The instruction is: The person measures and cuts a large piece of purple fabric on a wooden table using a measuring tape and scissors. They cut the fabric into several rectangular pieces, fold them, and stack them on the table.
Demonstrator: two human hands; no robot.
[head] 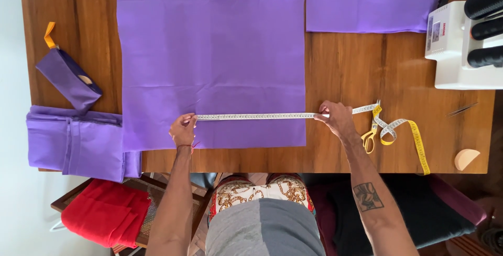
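Your grey shirt and patterned shorts filled the bottom of the view, closest to the camera, with both forearms reaching out over the wooden table. You had your left hand pinching one end of the measuring tape down on the large purple cloth, fingers closed on it near the cloth's lower left part. Your right hand pressed and gripped the same tape just past the cloth's right edge, on bare wood. Between your hands the tape ran straight and flat across the cloth, a little above its near edge. Beyond your right hand the rest of the tape lay in loose yellow loops on the table, trailing toward the near right edge. Yellow-handled scissors lay just beside that hand, tangled under the loops.

A second, smaller purple piece lay at the far side, apart from the big one. A white sewing machine with dark thread cones stood at the right. A folded purple bundle hung over the left edge, with a small purple pouch above it. Red fabric rested on a chair below the table, to your left.
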